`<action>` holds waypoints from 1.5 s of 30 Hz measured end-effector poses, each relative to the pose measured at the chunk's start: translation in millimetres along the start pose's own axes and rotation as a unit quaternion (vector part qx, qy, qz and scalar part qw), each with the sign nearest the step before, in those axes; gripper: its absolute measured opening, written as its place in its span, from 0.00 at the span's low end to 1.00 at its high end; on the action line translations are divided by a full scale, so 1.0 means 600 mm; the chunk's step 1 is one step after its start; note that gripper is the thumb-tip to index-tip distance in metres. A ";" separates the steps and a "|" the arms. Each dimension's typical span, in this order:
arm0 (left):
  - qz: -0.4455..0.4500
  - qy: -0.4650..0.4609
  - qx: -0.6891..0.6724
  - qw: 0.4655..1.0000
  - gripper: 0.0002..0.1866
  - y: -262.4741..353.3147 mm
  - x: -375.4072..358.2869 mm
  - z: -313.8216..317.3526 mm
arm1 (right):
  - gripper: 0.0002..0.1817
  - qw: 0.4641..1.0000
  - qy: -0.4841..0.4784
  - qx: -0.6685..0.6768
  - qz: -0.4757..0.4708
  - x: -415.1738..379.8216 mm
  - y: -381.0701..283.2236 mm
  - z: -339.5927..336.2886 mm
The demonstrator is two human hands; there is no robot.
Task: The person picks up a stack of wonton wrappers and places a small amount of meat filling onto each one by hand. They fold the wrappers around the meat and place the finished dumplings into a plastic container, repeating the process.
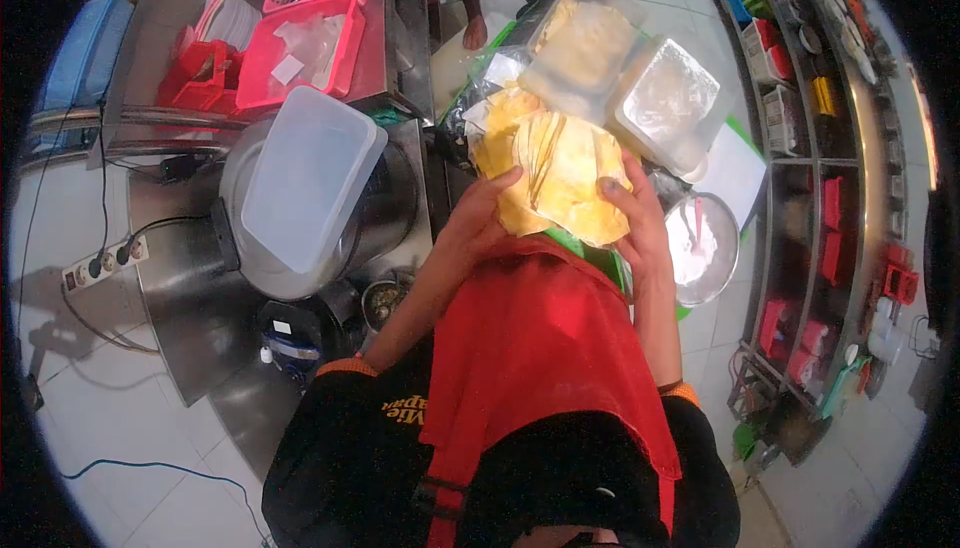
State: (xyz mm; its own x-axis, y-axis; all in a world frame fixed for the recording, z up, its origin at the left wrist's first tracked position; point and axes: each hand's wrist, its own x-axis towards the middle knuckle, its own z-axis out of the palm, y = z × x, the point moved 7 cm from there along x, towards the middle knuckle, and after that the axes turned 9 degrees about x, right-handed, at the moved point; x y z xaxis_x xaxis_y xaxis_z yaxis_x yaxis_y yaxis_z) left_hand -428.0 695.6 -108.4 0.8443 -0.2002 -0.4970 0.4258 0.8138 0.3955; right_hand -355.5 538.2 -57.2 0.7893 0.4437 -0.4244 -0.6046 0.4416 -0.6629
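In front of the red apron, a stack of thin yellow dough wrappers point(565, 173) is gripped from both sides. My left hand point(478, 216) closes on its left edge, thumb on top. On the opposite edge, my right hand point(641, 216) is closed too, its thumb pressing the upper face. The fingers beneath are mostly hidden. Some wrappers in the middle stand folded or on edge. Just beyond the stack sits a clear plastic container point(585, 48) with more yellow wrappers inside. A second container point(672, 98), with a pale floury surface, stands to its right.
A metal bowl of white powder point(703, 248) with a pink-handled tool is at right. A translucent lid point(313, 178) lies over a large pot at left. Pink baskets point(300, 53) occupy the steel counter. Another person's legs show at the top; shelving point(815, 158) lines the right.
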 end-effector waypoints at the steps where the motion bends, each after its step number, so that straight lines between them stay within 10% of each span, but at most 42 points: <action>1: -0.004 0.003 0.003 1.000 0.28 0.001 -0.002 0.002 | 0.32 1.000 0.000 0.000 0.000 -0.001 0.000 0.002; 12: 0.009 -0.078 0.059 0.995 0.28 -0.022 0.018 -0.020 | 0.36 0.992 -0.096 0.062 0.060 -0.024 -0.012 0.121; 14: 0.172 -0.100 0.210 0.957 0.27 0.010 0.011 0.001 | 0.32 0.994 -0.103 -0.030 0.037 -0.017 -0.016 0.130; 16: 0.051 -0.115 -0.056 0.990 0.27 0.015 -0.026 0.042 | 0.28 0.897 -0.044 -0.439 -0.018 -0.013 -0.036 0.130; 18: 0.115 0.021 0.299 0.947 0.26 0.059 -0.066 0.091 | 0.26 0.908 -0.054 -0.403 -0.103 -0.004 -0.008 0.091; 23: 0.270 -0.077 0.475 0.834 0.31 0.040 -0.060 0.041 | 0.28 0.780 -0.050 -0.587 -0.211 -0.039 -0.062 0.148; 24: 0.169 -0.173 0.152 0.958 0.30 0.015 -0.021 0.023 | 0.29 0.781 -0.046 -0.589 -0.203 -0.040 -0.065 0.146; 25: 0.044 -0.243 -0.192 0.950 0.29 0.007 -0.009 0.039 | 0.29 0.781 -0.045 -0.589 -0.204 -0.040 -0.066 0.144; 32: 0.081 -0.209 -0.135 0.965 0.28 0.018 -0.023 0.035 | 0.45 0.830 -0.088 -0.504 -0.221 -0.039 -0.056 0.117; 37: 0.273 -0.230 0.133 0.924 0.29 0.008 -0.040 0.010 | 0.45 0.807 -0.132 -0.513 -0.260 -0.061 -0.066 0.131; 41: 0.214 -0.144 0.224 0.940 0.29 -0.008 -0.046 -0.040 | 0.38 0.796 -0.120 -0.433 -0.405 -0.079 -0.070 0.134; 43: 0.367 -0.052 0.613 0.697 0.33 0.010 -0.065 -0.019 | 0.35 0.801 -0.124 -0.385 -0.441 -0.087 -0.079 0.130; 45: 0.335 -0.055 0.543 0.768 0.33 0.016 -0.068 -0.013 | 0.31 0.709 -0.124 -0.519 -0.460 -0.100 -0.086 0.140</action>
State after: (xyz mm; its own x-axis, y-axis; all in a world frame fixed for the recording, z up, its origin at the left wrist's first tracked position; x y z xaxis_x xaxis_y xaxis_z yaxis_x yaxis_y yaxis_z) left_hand -461.2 715.9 -90.6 0.9892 -0.0283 0.1441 -0.1468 -0.1696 0.9745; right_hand -380.4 554.3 54.3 0.6781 0.5200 0.5194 0.6611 -0.1227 -0.7402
